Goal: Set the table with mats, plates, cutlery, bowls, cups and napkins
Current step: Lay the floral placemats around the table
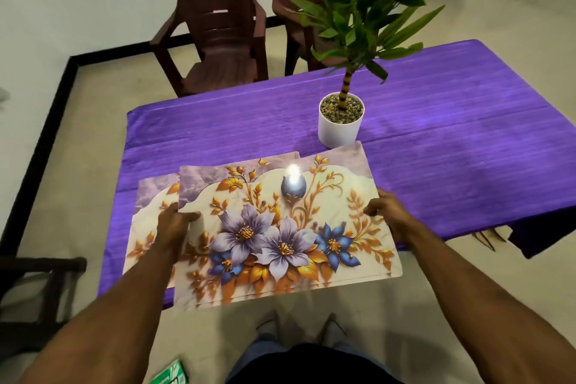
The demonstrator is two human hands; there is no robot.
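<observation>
A floral place mat (280,227) with purple and blue flowers is held over the near edge of the table with the purple cloth (436,140). My left hand (173,224) grips the mat's left edge, thumb on top. Its right edge is gripped by my right hand (388,212). The mat seems to be the top of a thin stack, whose edges show at its near right corner. Another mat of the same pattern (146,212) lies flat on the cloth underneath, sticking out to the left and at the back.
A white pot with a tall green plant (341,121) stands just behind the mats. Two brown plastic chairs (218,25) are at the table's far side. A dark chair frame (37,290) stands at the left, and a green packet (171,376) lies on the floor.
</observation>
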